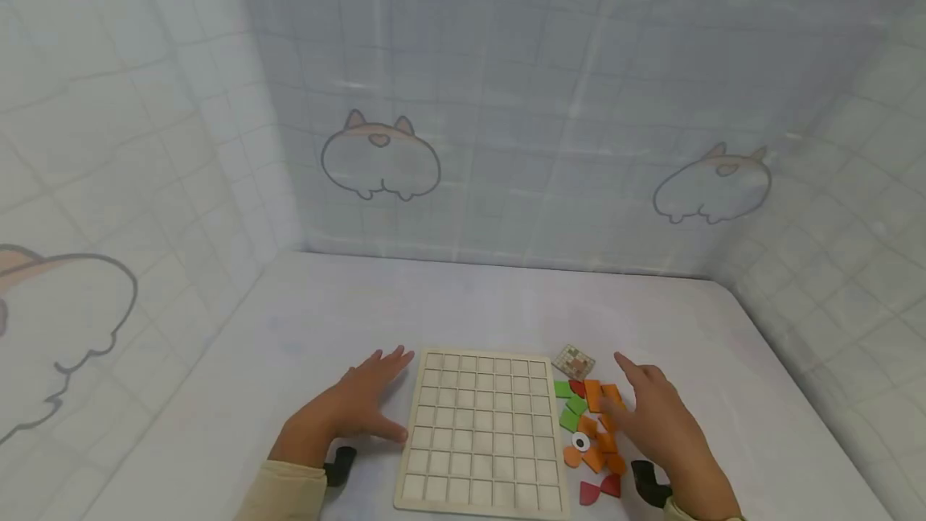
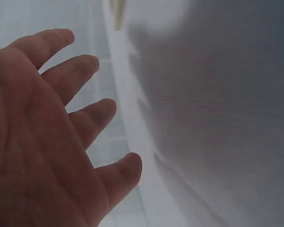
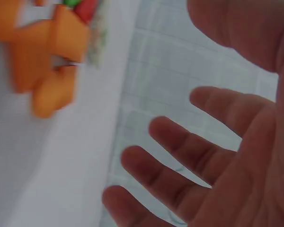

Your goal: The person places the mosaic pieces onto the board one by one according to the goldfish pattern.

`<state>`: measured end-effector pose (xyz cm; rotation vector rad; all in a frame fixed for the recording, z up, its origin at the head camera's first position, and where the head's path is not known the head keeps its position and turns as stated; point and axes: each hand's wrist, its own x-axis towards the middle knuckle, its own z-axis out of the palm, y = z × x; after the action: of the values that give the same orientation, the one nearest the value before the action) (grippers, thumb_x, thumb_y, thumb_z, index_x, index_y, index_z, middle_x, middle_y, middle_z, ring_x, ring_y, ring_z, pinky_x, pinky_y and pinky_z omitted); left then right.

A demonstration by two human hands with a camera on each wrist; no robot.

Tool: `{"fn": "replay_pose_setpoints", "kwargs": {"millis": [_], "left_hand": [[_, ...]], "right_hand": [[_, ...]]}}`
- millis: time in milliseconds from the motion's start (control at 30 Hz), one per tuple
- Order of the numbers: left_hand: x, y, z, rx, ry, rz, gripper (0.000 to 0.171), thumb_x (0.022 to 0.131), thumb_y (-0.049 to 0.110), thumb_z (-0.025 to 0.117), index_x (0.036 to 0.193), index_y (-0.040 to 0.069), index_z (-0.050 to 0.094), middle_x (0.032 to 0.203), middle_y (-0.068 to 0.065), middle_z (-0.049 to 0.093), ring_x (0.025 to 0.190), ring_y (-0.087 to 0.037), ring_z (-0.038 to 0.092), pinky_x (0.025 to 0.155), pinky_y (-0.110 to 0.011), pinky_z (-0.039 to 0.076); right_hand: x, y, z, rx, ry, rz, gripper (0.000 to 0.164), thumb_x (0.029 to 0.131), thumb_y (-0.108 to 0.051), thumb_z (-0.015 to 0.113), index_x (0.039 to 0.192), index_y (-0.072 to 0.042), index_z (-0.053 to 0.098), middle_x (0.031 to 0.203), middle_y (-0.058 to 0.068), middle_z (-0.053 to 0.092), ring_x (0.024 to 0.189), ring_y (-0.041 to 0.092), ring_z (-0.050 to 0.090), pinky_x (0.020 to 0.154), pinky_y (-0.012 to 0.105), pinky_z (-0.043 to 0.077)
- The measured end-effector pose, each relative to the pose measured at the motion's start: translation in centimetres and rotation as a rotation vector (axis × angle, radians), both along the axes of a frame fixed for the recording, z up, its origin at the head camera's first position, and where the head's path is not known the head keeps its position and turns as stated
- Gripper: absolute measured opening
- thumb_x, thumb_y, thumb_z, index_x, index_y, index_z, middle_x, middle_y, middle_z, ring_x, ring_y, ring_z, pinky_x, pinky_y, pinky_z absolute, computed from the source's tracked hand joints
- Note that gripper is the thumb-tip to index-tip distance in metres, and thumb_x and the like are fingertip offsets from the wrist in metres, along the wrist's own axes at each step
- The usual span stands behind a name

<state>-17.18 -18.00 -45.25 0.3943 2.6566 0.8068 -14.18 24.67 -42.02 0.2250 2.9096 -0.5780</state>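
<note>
A pale wooden grid board (image 1: 473, 428) with rows of square recesses lies flat on the white table. My left hand (image 1: 354, 404) is spread beside the board's left edge, thumb tip close to the rim, and its palm holds nothing in the left wrist view. To the right of the board lie loose orange tiles (image 1: 593, 396), green tiles (image 1: 570, 420), red quarter-round tiles (image 1: 589, 494) and a white eye tile (image 1: 581, 442). Over the right side of this pile hovers my right hand (image 1: 654, 416), fingers apart and nothing in them; orange pieces (image 3: 33, 56) show beyond it in the right wrist view.
A small card with a gridded picture (image 1: 574, 362) lies above the tiles, near the board's top right corner. Tiled-pattern curtains with cartoon animals (image 1: 381, 155) enclose the white table (image 1: 463, 304) at the back and both sides. A black strap end (image 1: 340, 466) hangs at the left wrist.
</note>
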Motion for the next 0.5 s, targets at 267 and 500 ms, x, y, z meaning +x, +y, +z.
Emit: {"fn": "replay_pose_setpoints", "kwargs": {"millis": [267,500], "left_hand": [[0.4,0.4,-1.1,-0.039,-0.021,-0.025,0.127,0.053,0.051,0.097,0.160,0.020,0.035,0.169,-0.005,0.025,0.158,-0.039,0.011,0.121,-0.071,0.007],[0.6,1.1,-1.3,-0.083,-0.017,-0.032,0.122,0.055,0.047,0.097,0.158,0.020,0.038,0.168,-0.004,0.029,0.157,-0.039,0.015,0.121,-0.071,0.008]], "right_hand": [[1.2,0.4,-1.4,-0.053,-0.134,-0.008,0.064,0.082,-0.040,0.083,0.135,-0.011,0.063,0.125,0.016,0.061,0.099,0.029,0.061,0.086,0.057,0.059],[1.9,0.5,-2.8,-0.114,-0.198,-0.021,0.026,0.086,-0.018,0.076,0.112,-0.016,0.073,0.101,0.007,0.063,0.083,0.022,0.054,0.078,0.046,0.061]]}}
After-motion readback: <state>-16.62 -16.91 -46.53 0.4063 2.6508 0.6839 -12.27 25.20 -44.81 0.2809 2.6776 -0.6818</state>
